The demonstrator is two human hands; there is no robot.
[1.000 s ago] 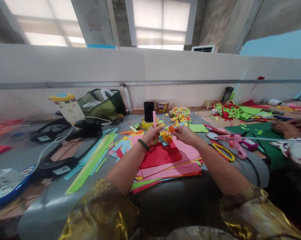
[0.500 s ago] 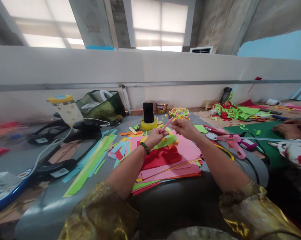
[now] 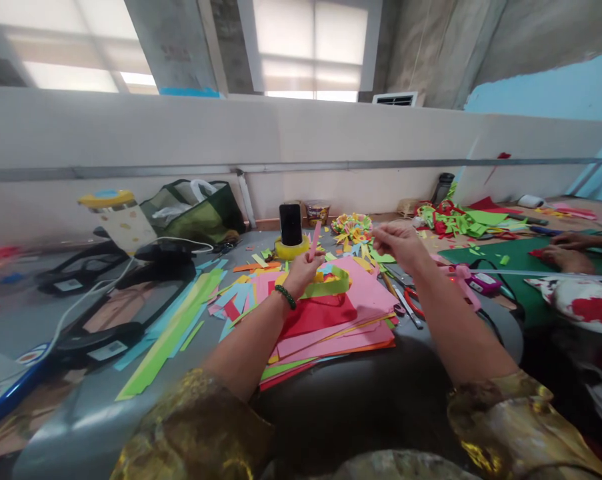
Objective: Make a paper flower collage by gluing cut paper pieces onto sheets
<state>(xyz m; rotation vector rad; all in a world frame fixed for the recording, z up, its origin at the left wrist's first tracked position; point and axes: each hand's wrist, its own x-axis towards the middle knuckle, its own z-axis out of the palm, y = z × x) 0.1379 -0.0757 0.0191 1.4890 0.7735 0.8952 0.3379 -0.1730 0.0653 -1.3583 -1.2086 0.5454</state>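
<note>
My left hand (image 3: 303,272), with a green bead bracelet at the wrist, pinches a pink paper strip (image 3: 315,239) that points upward. Just right of that hand a green paper strip (image 3: 328,287) curls in a loop; whether the hand also holds it I cannot tell. Beneath lies a red sheet (image 3: 321,316) on a stack of pink sheets (image 3: 373,300). My right hand (image 3: 397,244) is raised to the right, apart from the pink strip, its fingertips pressed together; anything between them is too small to make out.
A phone (image 3: 291,225) stands in a yellow tape roll (image 3: 291,249). Long green strips (image 3: 173,333) lie left, near black straps. Scissors (image 3: 413,301) and a pink glue gun (image 3: 461,280) are at right. A co-worker's hands (image 3: 568,255) work over a green sheet (image 3: 501,263).
My right hand has moved away from the pink strip, up and to the right. The strip now stands more upright in my left hand, and the green loop shows more fully.
</note>
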